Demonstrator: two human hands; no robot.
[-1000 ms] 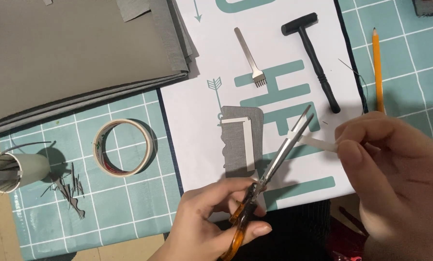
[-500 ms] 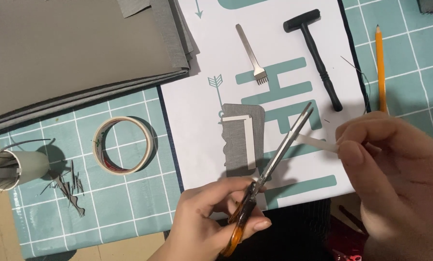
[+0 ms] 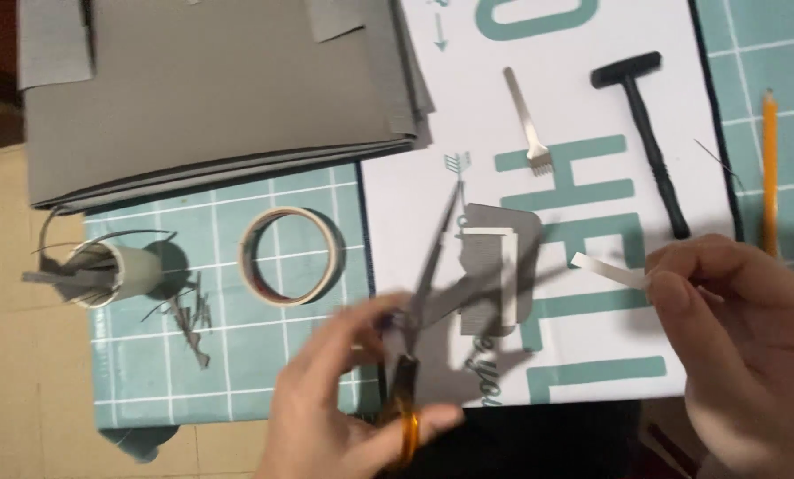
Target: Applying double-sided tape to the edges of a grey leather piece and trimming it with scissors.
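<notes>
My left hand point(image 3: 344, 399) grips orange-handled scissors point(image 3: 419, 328), blurred by motion, blades pointing up and away over a white printed sheet point(image 3: 592, 266). My right hand point(image 3: 743, 337) pinches a narrow white strip point(image 3: 608, 270) between thumb and fingers, its free end sticking out to the left. Between the two hands a small grey leather piece point(image 3: 495, 266) with white tape along its edges lies on the sheet.
A black hammer point(image 3: 650, 133) and a metal pronged chisel point(image 3: 528, 120) lie at the back of the sheet, a pencil point(image 3: 769, 168) to the right. A tape roll point(image 3: 289, 255), a cup of scraps point(image 3: 113, 270) and stacked grey sheets point(image 3: 211, 89) occupy the left of the teal cutting mat point(image 3: 220, 372).
The scissors have swung left, away from the white strip, and now point upward. My left hand moved left with them. My right hand keeps holding the strip.
</notes>
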